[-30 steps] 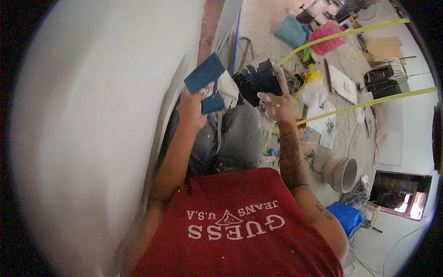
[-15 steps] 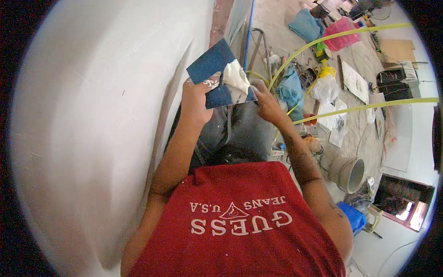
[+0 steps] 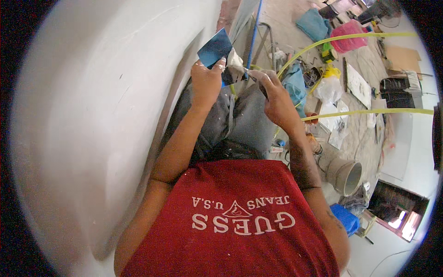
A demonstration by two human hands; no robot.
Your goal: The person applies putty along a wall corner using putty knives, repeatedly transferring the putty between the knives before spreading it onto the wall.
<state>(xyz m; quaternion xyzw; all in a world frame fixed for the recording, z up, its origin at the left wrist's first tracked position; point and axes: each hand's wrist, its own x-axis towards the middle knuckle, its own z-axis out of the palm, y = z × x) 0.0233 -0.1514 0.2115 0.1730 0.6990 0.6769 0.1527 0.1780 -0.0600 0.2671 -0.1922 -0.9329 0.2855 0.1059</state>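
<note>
My left hand [image 3: 206,82] is closed around a flat blue plate [image 3: 216,47], with the thumb pressed on its upper face. White smears of putty cover that thumb. A lump of soft white putty [image 3: 235,58] sits at the plate's right side. My right hand [image 3: 278,100] grips a putty knife [image 3: 251,75] by its handle, the index finger stretched along it. The knife's blade meets the plate beside the putty. Both hands are held out over my dark trousers [image 3: 249,117].
A pale smooth wall [image 3: 92,115] fills the left side. Yellow hoses [image 3: 364,112] arch across the right. On the floor lie a grey bucket [image 3: 345,175], a blue cloth [image 3: 294,85], a plastic bag [image 3: 328,88], a pink bag [image 3: 348,36] and a white-topped board [image 3: 357,83].
The plate has moved up and tilted, showing less of its face. My right hand has shifted right and turned, so the putty knife shows more clearly.
</note>
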